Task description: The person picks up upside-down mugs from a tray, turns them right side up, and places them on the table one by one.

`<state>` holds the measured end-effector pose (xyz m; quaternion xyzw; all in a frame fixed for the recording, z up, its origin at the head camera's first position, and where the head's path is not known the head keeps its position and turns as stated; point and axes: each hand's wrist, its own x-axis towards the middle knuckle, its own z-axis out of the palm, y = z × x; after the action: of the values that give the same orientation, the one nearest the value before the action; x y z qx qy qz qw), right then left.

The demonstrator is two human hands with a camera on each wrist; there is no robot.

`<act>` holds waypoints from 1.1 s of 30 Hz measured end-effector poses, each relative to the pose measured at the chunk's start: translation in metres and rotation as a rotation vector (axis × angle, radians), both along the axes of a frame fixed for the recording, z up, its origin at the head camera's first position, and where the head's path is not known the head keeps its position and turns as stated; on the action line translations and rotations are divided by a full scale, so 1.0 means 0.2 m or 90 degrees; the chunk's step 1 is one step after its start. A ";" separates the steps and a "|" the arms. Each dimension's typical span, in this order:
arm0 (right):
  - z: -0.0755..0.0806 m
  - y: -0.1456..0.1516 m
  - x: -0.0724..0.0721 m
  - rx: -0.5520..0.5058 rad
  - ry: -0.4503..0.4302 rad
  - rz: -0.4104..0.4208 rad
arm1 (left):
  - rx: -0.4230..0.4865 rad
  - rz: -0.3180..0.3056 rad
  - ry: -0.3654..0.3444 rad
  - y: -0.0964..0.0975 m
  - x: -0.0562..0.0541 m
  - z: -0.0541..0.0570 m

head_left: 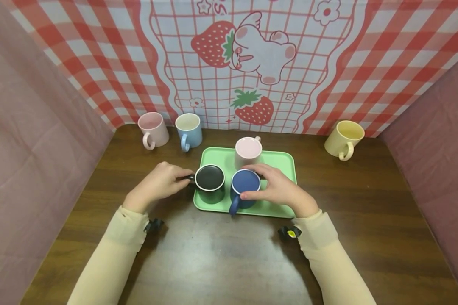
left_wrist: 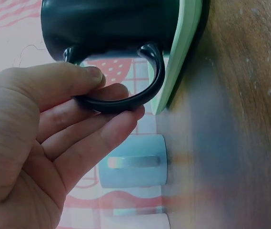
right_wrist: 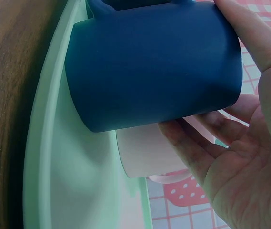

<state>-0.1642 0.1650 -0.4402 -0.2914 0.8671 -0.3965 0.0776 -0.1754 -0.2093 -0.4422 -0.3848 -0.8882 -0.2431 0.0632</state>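
Note:
A light green tray [head_left: 282, 163] carries three mugs, which appear upside down with white-ringed bases on top. My left hand [head_left: 161, 186] pinches the handle of the black mug [head_left: 213, 192], which stands at the tray's left end. In the left wrist view, the thumb and fingers [left_wrist: 114, 90] hold the black handle [left_wrist: 125, 105]. My right hand [head_left: 276, 186] holds the dark blue mug [head_left: 246, 182] from the right, thumb and fingers spread around its upper part. Its handle [head_left: 234, 205] points toward me. Behind it is a pink mug [head_left: 248, 148], its handle at the back right.
Upright at the back left stand another pink mug [head_left: 154, 131] and a light blue mug [head_left: 191, 131]. A yellow mug [head_left: 343, 140] is upright at the back right. A checked strawberry cloth [head_left: 313, 76] hangs behind the wooden table [head_left: 385, 237], with pink cloth on both sides.

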 end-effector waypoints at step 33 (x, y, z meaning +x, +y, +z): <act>-0.01 0.00 0.00 -0.002 -0.001 -0.007 | 0.034 0.027 0.069 0.02 -0.02 -0.05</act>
<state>-0.1633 0.1650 -0.4417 -0.2865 0.8681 -0.3983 0.0754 -0.1790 -0.2051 -0.4522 -0.3768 -0.8846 -0.2440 0.1261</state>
